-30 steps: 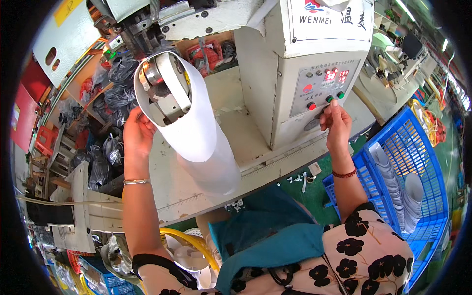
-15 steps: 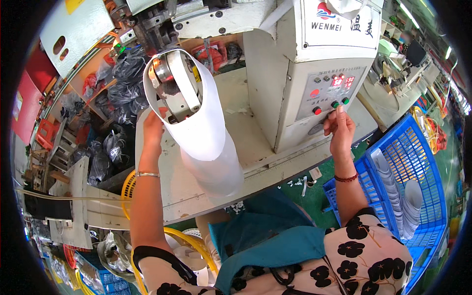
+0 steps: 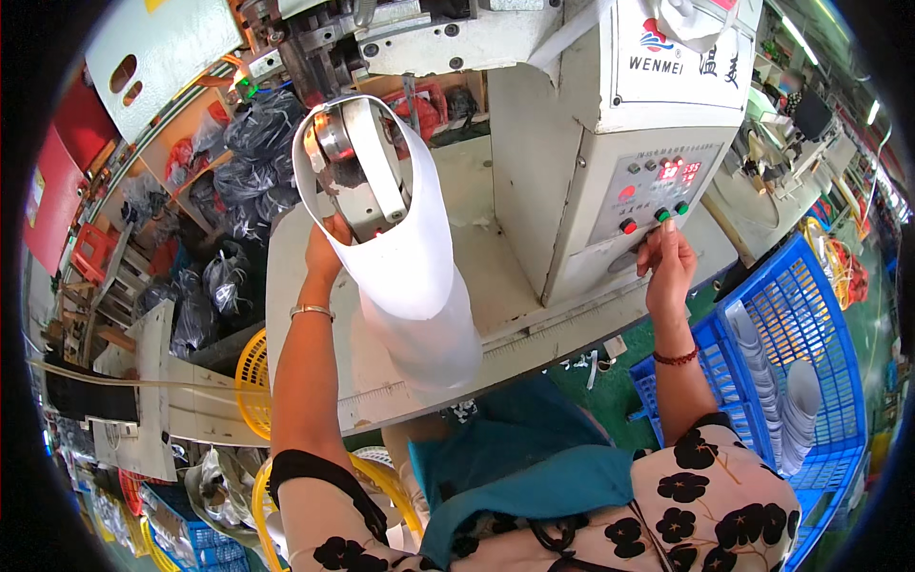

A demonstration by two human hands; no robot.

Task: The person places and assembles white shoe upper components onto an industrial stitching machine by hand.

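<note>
A white tube-like piece (image 3: 410, 267) with a wide slanted opening is fitted around the machine's metal head (image 3: 357, 167) and hangs down over the table's front. My left hand (image 3: 325, 255) is at the left edge of that opening, its fingers closed on the rim and partly hidden by the piece. On the control box (image 3: 572, 162), my right hand (image 3: 670, 269) reaches up to a green button (image 3: 662, 215). Its index finger is stretched out onto the button and the other fingers are bent, with nothing in them. A red button (image 3: 628, 227) sits to the left, below a lit red display (image 3: 680, 171).
A blue basket (image 3: 810, 286) at the right holds stacked white curved pieces (image 3: 799, 415). Yellow baskets (image 3: 252, 381) stand at the left, below the table (image 3: 315, 372). Black bags (image 3: 257, 129) are piled beyond it. White scraps (image 3: 593, 367) lie on the green floor.
The machine and table have shifted a little to the right in the view. My left hand has closed in on the piece's left rim. My right finger stays at the green button.
</note>
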